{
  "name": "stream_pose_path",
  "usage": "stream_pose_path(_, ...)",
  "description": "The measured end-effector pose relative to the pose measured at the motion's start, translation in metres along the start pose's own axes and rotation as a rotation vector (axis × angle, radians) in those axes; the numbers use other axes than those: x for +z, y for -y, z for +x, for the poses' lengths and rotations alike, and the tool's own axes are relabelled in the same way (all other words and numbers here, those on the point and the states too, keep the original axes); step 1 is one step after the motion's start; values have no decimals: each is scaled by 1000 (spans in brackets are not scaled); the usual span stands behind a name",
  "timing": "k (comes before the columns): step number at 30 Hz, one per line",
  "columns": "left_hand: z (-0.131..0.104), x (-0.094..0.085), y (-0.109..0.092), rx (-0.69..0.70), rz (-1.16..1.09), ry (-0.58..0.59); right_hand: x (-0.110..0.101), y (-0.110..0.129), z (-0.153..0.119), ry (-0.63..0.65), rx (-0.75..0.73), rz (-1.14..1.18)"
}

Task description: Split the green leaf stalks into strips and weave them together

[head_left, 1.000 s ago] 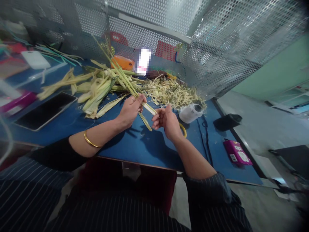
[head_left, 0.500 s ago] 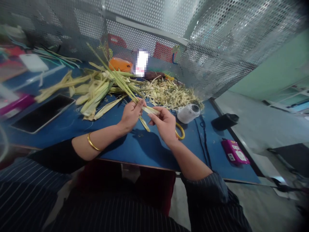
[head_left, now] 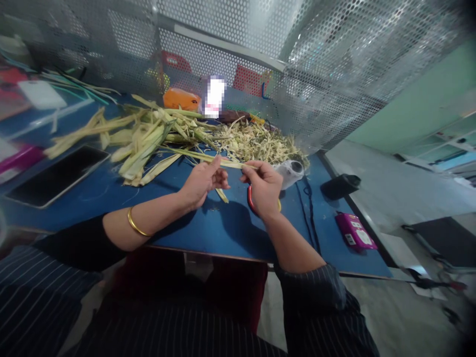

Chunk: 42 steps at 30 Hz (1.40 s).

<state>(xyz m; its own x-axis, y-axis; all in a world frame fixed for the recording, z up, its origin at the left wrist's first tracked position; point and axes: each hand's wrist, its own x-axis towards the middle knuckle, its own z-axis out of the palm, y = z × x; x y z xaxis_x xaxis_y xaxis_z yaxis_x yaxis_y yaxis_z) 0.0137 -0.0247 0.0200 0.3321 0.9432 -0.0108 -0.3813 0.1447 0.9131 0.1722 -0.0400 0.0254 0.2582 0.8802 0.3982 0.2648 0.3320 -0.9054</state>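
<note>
My right hand [head_left: 264, 186] pinches the end of a long, pale corn husk strip [head_left: 232, 163] between thumb and fingers. The strip runs left across the table, passing behind the thumb of my left hand [head_left: 203, 183]. That hand is open, thumb raised and fingers loosely apart beside the strip. Below its fingers a short husk end [head_left: 222, 196] rests on the table. A red and yellow loop [head_left: 250, 198], perhaps scissor handles, is partly hidden under my right hand. Beyond my left hand lies a pile of whole husks [head_left: 143, 144].
A heap of shredded husk [head_left: 256, 141] and a white thread spool [head_left: 292, 173] lie past my right hand. A dark phone [head_left: 57, 176] lies left; a black cylinder [head_left: 340, 187] and purple packet [head_left: 355, 231] lie right. Behind rises a perforated metal screen [head_left: 223, 39].
My left hand has loosened its pinch and its fingers have spread. The right hand has drawn the strip to the right, and the strip now lies lower and flatter.
</note>
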Motion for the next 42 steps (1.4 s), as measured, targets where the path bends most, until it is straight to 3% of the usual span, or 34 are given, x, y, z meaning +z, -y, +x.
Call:
stream_pose_path(2,-8,0,-6,72,337,27,-5,-2,7,-65,1,-2)
stream_pose_path(4,-14,-1,-13,337,678,37,-8,-3,10,-58,1,9)
stream_pose_path(6,-15,-1,-21,591,874,19,-8,-4,10,39,3,27)
stream_pose_path(8,-12,-3,-26,673,1008,31,-4,-5,6,174,-6,23)
stream_pose_path(11,-4,-8,-29,566,1117,127,0,-5,0,316,-24,-21)
stream_pose_path(15,-2,-10,-30,311,907,260,1,-2,-2,373,46,64)
stream_pose_path(19,-4,-9,-32,96,572,204,-2,2,2,310,179,280)
stream_pose_path(23,-4,-9,-32,-54,380,148,-3,4,2,242,193,279)
stream_pose_path(28,-4,-7,-30,-63,391,130,0,5,0,278,184,252)
stream_pose_path(34,-5,-4,-28,30,509,134,1,6,-1,251,101,124)
stream_pose_path(42,-7,-6,-34,153,777,147,-1,-3,-5,176,-299,-114)
